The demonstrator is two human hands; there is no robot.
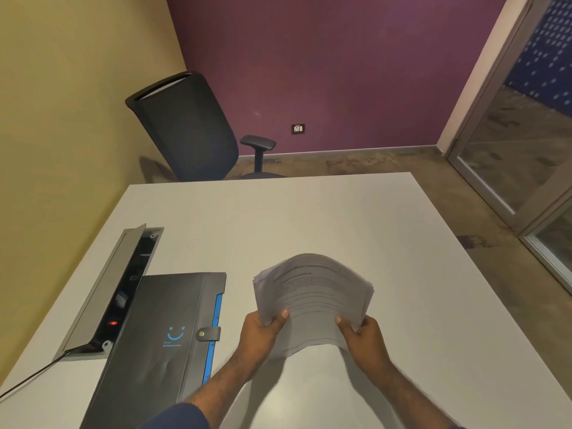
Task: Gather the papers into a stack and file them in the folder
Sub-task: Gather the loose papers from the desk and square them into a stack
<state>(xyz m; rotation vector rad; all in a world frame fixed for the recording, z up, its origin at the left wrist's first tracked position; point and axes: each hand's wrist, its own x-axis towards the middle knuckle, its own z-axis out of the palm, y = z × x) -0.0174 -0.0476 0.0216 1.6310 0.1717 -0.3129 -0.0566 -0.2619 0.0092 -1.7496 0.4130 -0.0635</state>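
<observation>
A stack of printed white papers point(312, 295) is held up above the white table point(309, 218), bowed upward in the middle. My left hand point(263, 332) grips its near left corner, thumb on top. My right hand point(362, 332) grips its near right corner the same way. A closed black folder point(161, 345) with a blue edge, a snap strap and a blue smiley logo lies flat on the table to the left of my hands.
An open cable box point(114, 289) with a raised grey lid is set into the table left of the folder, and a black cable runs off its near end. A black office chair point(192, 128) stands beyond the table's far edge. A glass door point(526, 144) is at right.
</observation>
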